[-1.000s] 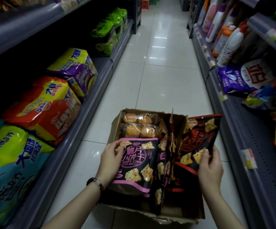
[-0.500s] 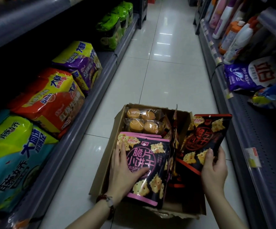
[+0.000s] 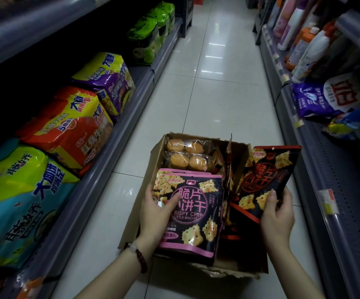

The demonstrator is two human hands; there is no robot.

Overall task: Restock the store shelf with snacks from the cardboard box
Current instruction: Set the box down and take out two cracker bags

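An open cardboard box sits on the aisle floor in front of me. My left hand grips the left edge of a black-and-pink biscuit bag, thumb on its front, with a second pink bag right behind it. My right hand holds a black-and-red biscuit bag by its lower corner, tilted up over the box's right side. Clear packs of round cakes lie at the far end of the box. More red bags stand on edge in the middle.
The low left shelf carries big noodle multipacks: red, purple-yellow and green-blue. The right shelf has bare perforated space near me, with detergent bags and bottles farther along. White tiled floor runs ahead.
My left hand slid from the pink bag's top corner to its left edge and raised it upright. The red bag in my right hand lifted slightly higher. The view shifted closer over the box.
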